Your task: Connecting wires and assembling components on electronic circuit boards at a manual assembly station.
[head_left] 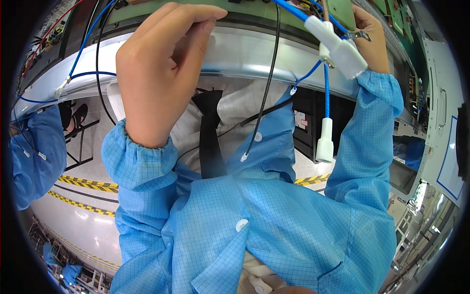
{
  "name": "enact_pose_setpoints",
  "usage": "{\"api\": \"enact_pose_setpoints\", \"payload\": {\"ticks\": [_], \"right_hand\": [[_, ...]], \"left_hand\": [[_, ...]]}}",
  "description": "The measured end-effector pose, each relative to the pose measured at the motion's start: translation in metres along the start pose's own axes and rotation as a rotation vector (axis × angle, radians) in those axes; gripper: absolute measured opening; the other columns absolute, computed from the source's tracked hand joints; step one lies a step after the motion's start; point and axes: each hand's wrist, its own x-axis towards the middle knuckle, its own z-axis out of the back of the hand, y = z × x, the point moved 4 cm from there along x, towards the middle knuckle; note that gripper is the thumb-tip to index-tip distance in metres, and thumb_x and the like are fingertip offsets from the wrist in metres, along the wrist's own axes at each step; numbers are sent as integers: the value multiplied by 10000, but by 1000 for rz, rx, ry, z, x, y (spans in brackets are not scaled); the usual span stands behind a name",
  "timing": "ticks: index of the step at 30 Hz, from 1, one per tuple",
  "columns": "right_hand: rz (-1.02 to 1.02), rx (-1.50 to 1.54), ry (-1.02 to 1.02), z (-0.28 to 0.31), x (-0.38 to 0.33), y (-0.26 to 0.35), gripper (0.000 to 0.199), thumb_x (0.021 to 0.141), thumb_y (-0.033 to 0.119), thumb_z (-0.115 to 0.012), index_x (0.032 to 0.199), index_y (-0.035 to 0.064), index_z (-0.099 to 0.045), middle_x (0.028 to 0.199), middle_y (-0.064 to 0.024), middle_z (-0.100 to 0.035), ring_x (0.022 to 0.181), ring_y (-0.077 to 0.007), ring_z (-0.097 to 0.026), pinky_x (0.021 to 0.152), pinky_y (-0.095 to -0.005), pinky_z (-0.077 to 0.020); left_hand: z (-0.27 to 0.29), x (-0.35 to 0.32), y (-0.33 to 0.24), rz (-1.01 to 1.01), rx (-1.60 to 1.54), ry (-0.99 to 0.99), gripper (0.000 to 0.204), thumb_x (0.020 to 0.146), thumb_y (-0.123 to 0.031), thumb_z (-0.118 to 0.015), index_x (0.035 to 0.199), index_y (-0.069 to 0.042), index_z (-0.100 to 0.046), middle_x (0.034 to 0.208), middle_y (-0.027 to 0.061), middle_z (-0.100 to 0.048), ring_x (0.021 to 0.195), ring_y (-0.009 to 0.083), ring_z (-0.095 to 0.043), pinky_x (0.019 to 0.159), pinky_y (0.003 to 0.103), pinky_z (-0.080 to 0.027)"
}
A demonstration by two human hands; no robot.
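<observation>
A factory floor shows far below, pale and glossy, crossed by yellow-and-black hazard stripes, with a long curved metal frame edge running across the upper part of the view and green circuit boards lying beyond it. The person's blue grid-patterned smock fills the lower middle, both sleeves reaching up toward the frame. To the far left another person's blue sleeve comes in, apart from the work. The left hand is raised against the frame edge, its fingers curled together with the thumb tip meeting the fingertips at the rim; whether it pinches anything there cannot be told. The right hand sits at the upper right beyond the frame, mostly hidden behind a white plastic connector, and its fingers seem closed about a small metal ring terminal on the blue wire. That blue wire drops from the connector to a second, smaller white connector hanging free just beside the right sleeve. A thin black cable hangs over the frame edge between the two arms, ending in a small white tip in front of the smock.
</observation>
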Motion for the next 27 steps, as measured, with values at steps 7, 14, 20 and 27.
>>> {"api": "enact_pose_setpoints", "payload": {"ticks": [7,14,20,27], "right_hand": [[-99,-525,-423,73,-48,1,225,958,164,-606,1119,20,-671,1059,-57,-688,988,-107,-622,911,-261,-491],[244,-1160,-399,-42,-44,78,179,751,96,-717,928,70,-715,1259,-160,-571,1191,-315,-504,1007,-428,-380],[437,-982,-454,-49,-22,73,178,696,122,-731,870,103,-699,1354,-153,-496,1319,-396,-382,1074,-562,-302],[459,-1552,-289,-64,-5,98,88,741,164,-677,740,82,-647,1356,-128,-498,1358,-369,-342,1076,-669,-238]], "left_hand": [[-1,5,-12,-64,2,12,291,872,105,-543,1105,-8,-676,926,45,-643,791,84,-608,676,210,-491],[-3,5,-12,-122,-55,-75,149,858,49,-613,966,-28,-680,776,72,-593,610,141,-531,540,243,-409],[-4,9,-29,-66,-59,-9,121,875,54,-598,962,2,-664,800,65,-600,647,115,-566,548,227,-427],[2,11,-39,-65,-38,-12,103,871,61,-602,949,16,-653,827,72,-608,652,117,-579,543,226,-436]]}}
